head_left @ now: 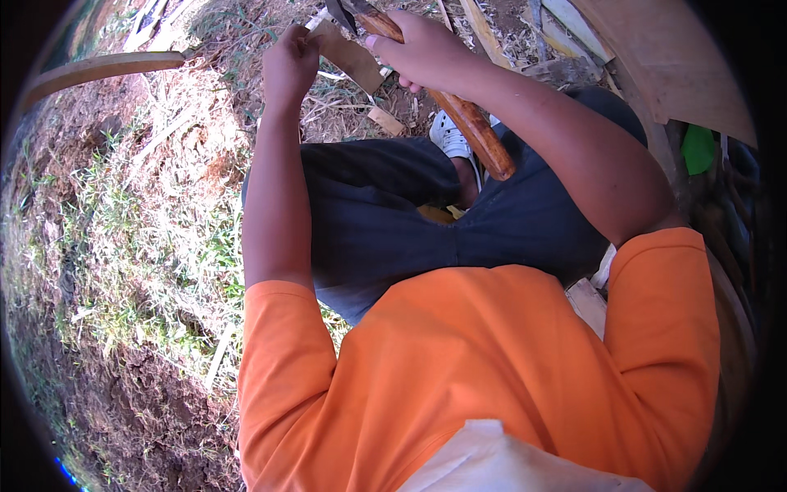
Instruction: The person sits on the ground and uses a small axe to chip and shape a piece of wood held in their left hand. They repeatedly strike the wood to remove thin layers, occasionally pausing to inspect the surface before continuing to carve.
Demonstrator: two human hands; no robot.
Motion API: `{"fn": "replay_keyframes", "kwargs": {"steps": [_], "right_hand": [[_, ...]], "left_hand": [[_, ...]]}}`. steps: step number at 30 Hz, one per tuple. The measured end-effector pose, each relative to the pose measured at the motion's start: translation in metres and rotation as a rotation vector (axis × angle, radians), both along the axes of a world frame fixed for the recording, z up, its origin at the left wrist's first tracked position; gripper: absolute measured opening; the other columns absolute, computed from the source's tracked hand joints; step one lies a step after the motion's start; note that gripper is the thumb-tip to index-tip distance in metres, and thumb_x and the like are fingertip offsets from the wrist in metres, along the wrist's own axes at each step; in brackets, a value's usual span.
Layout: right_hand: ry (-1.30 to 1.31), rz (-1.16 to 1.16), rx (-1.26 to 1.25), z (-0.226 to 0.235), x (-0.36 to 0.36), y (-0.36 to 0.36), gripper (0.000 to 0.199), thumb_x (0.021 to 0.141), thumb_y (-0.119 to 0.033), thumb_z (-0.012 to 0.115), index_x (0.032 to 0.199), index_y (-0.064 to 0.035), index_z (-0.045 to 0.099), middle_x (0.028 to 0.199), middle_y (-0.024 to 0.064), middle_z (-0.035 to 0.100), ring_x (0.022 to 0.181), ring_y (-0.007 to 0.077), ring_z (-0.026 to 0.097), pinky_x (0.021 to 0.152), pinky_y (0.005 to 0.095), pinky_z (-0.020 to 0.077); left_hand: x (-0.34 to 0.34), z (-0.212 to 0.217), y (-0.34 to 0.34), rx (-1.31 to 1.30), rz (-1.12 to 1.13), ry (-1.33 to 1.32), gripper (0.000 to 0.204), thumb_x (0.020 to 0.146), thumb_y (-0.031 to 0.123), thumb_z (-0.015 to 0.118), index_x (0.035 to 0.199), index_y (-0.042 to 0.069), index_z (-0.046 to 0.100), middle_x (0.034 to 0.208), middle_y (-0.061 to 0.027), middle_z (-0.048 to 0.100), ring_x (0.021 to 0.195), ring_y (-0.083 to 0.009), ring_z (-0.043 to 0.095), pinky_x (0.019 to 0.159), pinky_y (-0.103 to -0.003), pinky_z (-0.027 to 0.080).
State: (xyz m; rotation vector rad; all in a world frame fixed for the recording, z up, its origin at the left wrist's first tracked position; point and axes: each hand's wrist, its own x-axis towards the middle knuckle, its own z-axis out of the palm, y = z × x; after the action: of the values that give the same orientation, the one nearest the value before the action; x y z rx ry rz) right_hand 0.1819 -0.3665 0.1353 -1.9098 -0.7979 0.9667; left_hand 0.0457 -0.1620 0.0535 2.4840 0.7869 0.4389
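Hands up near top edge of head view, person seated, legs in dark trousers, orange shirt filling lower frame.

Right hand is wrapped tight round a wooden handle, fingers curled fully over it w/ thumb side toward the blade end. Handle is long, reddish-brown, polished, runs diagonally from the fist down-right & its butt end hangs over the right thigh. At top edge a dark metal blade shows just beyond the fist; only a bit in view, rest cut off by the frame.

Left hand is closed in a pinch-like fist on a flat brownish strip, prob. wood or bark, can't tell which. Strip slants from the left fingers down-right, passing under the right hand. Blade sits right by the strip's upper end; whether they touch can't tell.

White shoe pokes out between the knees, just beside the handle. Ground to the left is dry grass, dirt & scattered pale wood chips. Curved wooden pole lies at upper left, well apart from hands. Planks lean at upper right, w/ a green item beside them. White cloth at bottom edge over the shirt.
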Motion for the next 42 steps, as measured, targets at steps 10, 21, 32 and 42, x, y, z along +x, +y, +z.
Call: {"fn": "replay_keyframes", "kwargs": {"steps": [10, 21, 32, 42], "right_hand": [[-0.244, -0.087, 0.084, -0.038, -0.001, 0.024, 0.034, 0.099, -0.028, 0.058, 0.120, -0.0011, 0.062, 0.088, 0.0209, 0.072, 0.084, 0.0363, 0.074, 0.073, 0.0475, 0.0562], [-0.348, -0.163, 0.198, -0.057, 0.007, 0.041, 0.033, 0.099, -0.025, 0.056, 0.122, -0.0021, 0.061, 0.078, 0.0162, 0.069, 0.060, 0.0253, 0.070, 0.057, 0.0411, 0.0559], [-0.287, -0.175, 0.208, -0.025, 0.001, 0.047, 0.031, 0.099, -0.027, 0.057, 0.116, -0.0018, 0.060, 0.073, 0.0158, 0.067, 0.056, 0.0276, 0.069, 0.055, 0.0431, 0.0554], [-0.126, -0.192, 0.146, 0.005, 0.001, 0.049, 0.032, 0.099, -0.028, 0.057, 0.115, -0.0010, 0.060, 0.080, 0.0222, 0.069, 0.064, 0.0318, 0.071, 0.064, 0.0454, 0.0573]], "left_hand": [[0.008, -0.012, 0.006, 0.059, -0.016, -0.034, 0.023, 0.089, 0.022, 0.076, 0.100, 0.003, 0.070, 0.077, -0.0158, 0.071, 0.070, -0.0341, 0.071, 0.068, -0.041, 0.054], [0.007, -0.012, 0.010, -0.024, -0.007, 0.016, 0.024, 0.089, 0.021, 0.075, 0.105, 0.004, 0.069, 0.088, -0.0161, 0.076, 0.082, -0.0308, 0.075, 0.075, -0.040, 0.057], [0.000, -0.016, 0.020, -0.064, -0.017, 0.018, 0.025, 0.088, 0.023, 0.075, 0.103, 0.005, 0.068, 0.091, -0.0144, 0.076, 0.084, -0.0266, 0.075, 0.075, -0.039, 0.056], [-0.003, -0.017, 0.019, -0.114, 0.007, 0.030, 0.024, 0.088, 0.022, 0.076, 0.103, 0.004, 0.069, 0.091, -0.0123, 0.076, 0.080, -0.0220, 0.074, 0.072, -0.036, 0.055]]}}
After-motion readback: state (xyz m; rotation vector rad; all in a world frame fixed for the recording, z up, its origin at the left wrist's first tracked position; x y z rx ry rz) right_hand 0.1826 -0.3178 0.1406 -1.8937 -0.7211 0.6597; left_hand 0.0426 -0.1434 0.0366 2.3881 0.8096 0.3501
